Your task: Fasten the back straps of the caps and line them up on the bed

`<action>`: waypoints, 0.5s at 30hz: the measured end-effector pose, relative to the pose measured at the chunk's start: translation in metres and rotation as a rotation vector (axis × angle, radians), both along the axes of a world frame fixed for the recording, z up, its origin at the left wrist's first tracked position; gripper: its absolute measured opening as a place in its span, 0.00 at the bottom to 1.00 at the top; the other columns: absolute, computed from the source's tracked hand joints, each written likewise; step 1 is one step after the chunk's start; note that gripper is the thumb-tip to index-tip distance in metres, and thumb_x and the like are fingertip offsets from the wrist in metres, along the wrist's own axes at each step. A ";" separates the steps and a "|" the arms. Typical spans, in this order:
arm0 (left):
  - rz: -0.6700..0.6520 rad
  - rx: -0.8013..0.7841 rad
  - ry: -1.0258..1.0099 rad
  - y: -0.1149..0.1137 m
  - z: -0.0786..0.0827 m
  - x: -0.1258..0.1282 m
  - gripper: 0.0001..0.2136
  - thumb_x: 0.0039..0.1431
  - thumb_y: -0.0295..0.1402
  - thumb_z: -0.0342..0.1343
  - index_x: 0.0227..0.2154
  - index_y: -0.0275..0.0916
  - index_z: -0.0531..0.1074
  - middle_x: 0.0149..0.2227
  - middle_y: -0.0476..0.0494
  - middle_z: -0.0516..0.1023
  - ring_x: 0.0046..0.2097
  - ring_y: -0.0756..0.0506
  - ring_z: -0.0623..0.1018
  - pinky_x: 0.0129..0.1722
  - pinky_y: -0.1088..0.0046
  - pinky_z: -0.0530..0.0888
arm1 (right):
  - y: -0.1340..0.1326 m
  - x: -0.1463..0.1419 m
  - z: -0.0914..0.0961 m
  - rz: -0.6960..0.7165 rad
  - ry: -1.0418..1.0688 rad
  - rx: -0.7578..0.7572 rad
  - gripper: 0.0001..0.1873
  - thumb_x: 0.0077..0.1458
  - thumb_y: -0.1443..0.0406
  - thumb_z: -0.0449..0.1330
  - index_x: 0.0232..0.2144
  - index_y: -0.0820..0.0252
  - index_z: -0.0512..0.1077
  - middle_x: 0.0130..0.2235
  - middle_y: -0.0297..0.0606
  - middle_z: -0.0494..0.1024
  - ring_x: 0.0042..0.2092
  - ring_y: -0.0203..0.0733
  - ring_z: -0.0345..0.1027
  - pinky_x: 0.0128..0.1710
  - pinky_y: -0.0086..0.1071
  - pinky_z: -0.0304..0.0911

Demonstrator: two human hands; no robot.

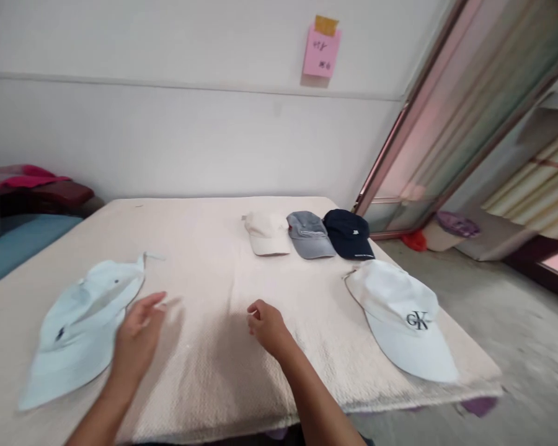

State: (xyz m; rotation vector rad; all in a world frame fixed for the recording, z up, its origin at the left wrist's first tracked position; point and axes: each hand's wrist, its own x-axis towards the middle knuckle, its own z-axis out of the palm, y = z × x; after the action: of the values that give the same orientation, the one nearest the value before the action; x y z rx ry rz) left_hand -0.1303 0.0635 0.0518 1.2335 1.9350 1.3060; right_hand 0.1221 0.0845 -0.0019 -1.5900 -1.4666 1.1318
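Just right of a pale blue cap (81,328) is my left hand (139,331), its fingers apart and nothing in them. That cap lies at the left of the cloth-covered table with its brim toward the near left. My right hand (266,323) hovers over the middle of the cloth, fingers curled in, with no object showing in them. Farther right sits a white cap (395,297) with dark letters, brim toward me. Behind, a cream cap (266,232), a grey cap (309,234) and a navy cap (348,232) stand in a row.
A cream textured cloth (190,235) covers the table, which ends on the right above a grey floor. Behind it rises a white wall with a pink note (322,52). A lined bin (446,230) stands by the glass partition. Dark red and pink items (32,179) lie at far left.
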 end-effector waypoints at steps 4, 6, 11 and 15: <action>-0.315 -0.039 -0.297 -0.013 -0.027 0.112 0.12 0.51 0.41 0.58 0.36 0.43 0.76 0.39 0.42 0.79 0.42 0.38 0.76 0.40 0.65 0.71 | 0.007 0.046 0.001 -0.224 -0.090 0.106 0.07 0.46 0.72 0.56 0.27 0.57 0.71 0.26 0.36 0.72 0.31 0.41 0.64 0.33 0.32 0.54; -0.411 -0.074 -0.388 -0.022 -0.046 0.150 0.09 0.51 0.40 0.58 0.33 0.43 0.76 0.36 0.41 0.79 0.41 0.39 0.76 0.43 0.64 0.69 | 0.007 0.072 0.004 -0.350 -0.145 0.159 0.07 0.47 0.72 0.55 0.28 0.57 0.71 0.30 0.39 0.73 0.34 0.44 0.64 0.37 0.34 0.55; -0.649 -0.161 -0.399 -0.032 -0.075 0.183 0.05 0.53 0.36 0.60 0.32 0.44 0.77 0.35 0.40 0.79 0.42 0.38 0.75 0.44 0.64 0.67 | -0.005 0.139 0.013 -0.599 -0.226 0.280 0.12 0.50 0.68 0.53 0.37 0.61 0.72 0.39 0.47 0.72 0.42 0.50 0.65 0.46 0.38 0.56; -0.647 -0.170 -0.410 -0.025 -0.076 0.183 0.04 0.53 0.36 0.60 0.31 0.45 0.76 0.35 0.41 0.79 0.43 0.38 0.75 0.44 0.64 0.67 | -0.021 0.193 0.019 -0.917 -0.308 0.507 0.15 0.52 0.66 0.50 0.41 0.64 0.71 0.42 0.49 0.73 0.46 0.51 0.65 0.47 0.40 0.57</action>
State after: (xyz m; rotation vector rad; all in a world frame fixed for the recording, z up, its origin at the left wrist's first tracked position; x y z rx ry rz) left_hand 0.0527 0.0381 -0.0244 1.2393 1.1876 0.9340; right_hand 0.3152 0.0633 0.0175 -1.7765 -0.8784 -0.0077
